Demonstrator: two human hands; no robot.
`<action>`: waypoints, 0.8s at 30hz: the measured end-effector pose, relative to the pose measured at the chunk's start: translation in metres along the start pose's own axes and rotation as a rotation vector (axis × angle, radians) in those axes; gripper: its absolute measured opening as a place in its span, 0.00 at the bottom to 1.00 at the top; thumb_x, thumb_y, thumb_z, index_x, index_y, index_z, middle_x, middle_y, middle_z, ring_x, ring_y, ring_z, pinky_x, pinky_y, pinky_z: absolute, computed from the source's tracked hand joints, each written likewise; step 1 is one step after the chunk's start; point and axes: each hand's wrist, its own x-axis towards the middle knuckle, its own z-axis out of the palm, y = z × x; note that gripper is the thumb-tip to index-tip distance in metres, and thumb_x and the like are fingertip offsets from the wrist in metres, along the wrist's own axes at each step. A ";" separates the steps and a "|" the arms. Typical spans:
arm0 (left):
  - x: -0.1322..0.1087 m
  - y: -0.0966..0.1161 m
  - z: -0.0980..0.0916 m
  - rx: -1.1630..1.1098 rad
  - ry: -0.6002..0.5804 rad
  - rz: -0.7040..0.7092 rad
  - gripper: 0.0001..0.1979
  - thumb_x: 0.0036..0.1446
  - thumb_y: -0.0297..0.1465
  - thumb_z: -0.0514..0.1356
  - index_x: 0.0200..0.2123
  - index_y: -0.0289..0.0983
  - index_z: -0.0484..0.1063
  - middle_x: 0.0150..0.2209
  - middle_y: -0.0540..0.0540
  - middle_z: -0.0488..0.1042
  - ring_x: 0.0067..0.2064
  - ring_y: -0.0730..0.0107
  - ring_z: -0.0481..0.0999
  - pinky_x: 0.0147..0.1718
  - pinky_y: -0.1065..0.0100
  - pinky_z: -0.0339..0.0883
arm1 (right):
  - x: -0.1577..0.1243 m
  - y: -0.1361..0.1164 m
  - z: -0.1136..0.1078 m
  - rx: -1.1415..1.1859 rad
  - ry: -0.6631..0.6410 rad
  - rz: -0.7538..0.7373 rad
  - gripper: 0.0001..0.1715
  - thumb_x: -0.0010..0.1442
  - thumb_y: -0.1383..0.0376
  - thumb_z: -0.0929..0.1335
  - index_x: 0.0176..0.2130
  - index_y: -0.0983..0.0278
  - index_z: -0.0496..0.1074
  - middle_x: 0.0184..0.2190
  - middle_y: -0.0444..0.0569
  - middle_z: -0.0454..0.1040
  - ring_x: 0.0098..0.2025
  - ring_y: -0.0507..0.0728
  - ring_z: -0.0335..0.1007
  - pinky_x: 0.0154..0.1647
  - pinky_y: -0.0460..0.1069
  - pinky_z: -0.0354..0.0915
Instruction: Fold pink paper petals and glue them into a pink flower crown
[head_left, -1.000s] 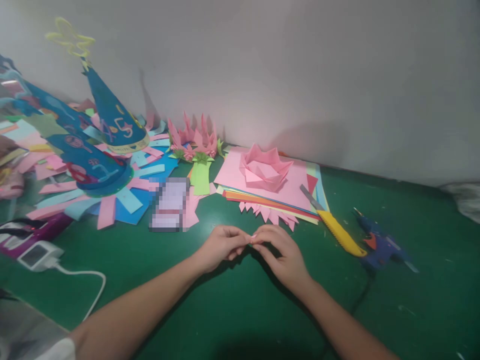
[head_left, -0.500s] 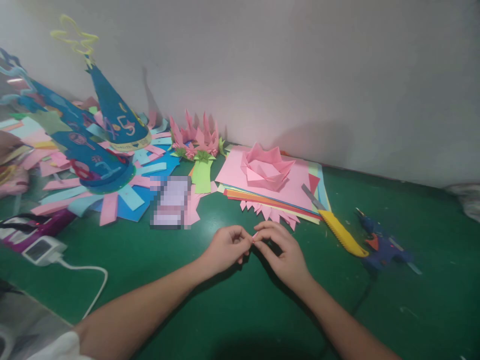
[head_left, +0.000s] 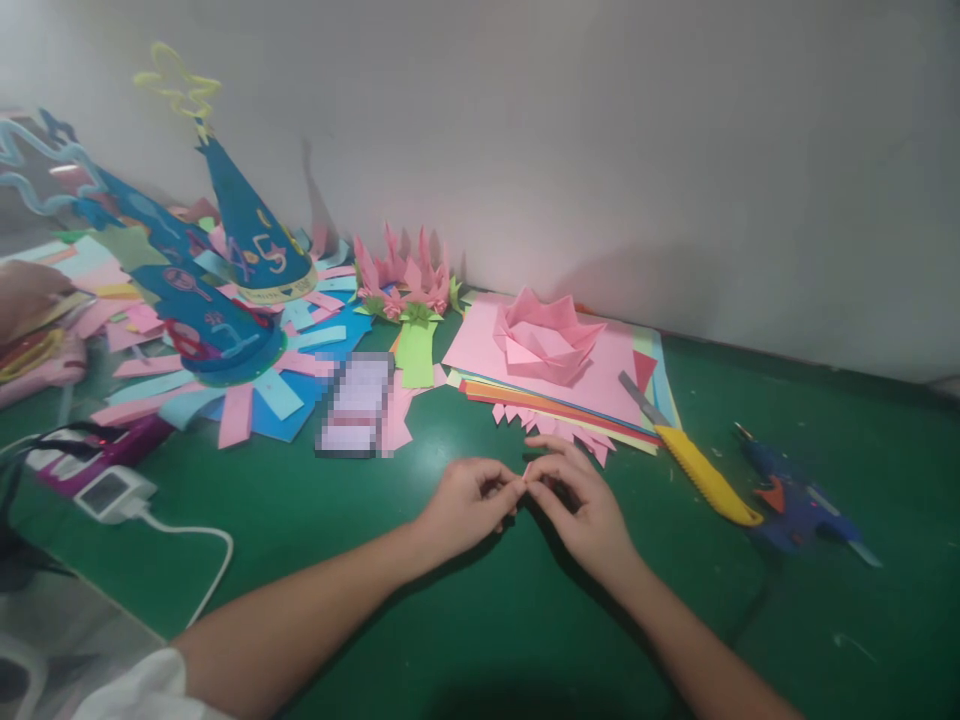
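Left hand [head_left: 466, 508] and right hand [head_left: 589, 515] both pinch a small pink piece [head_left: 527, 470], likely paper, above the green table [head_left: 487, 640]. Uneven pulling could tear it; a loose pinch could drop it.

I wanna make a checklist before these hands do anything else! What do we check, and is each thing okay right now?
1. Tiny pink piece pinched at the fingertips of the left hand and right hand: ok.
2. Blade of the yellow cutter tucked in: not ok, it sticks out.
3. Hands clear of that blade: ok, neither touches it.
4. Blue glue gun apart from the hands: ok, it lies off to the right.
5. Glue gun's tip cool: cannot tell from a picture.
6. Pink paper flower resting on the paper stack: ok.
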 end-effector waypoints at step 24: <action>0.000 -0.003 0.000 0.151 0.002 0.083 0.11 0.58 0.36 0.52 0.26 0.36 0.64 0.16 0.55 0.64 0.17 0.79 0.65 0.21 0.76 0.58 | 0.002 -0.002 0.005 0.469 0.026 0.210 0.12 0.54 0.63 0.68 0.34 0.59 0.59 0.30 0.42 0.67 0.34 0.51 0.67 0.36 0.47 0.65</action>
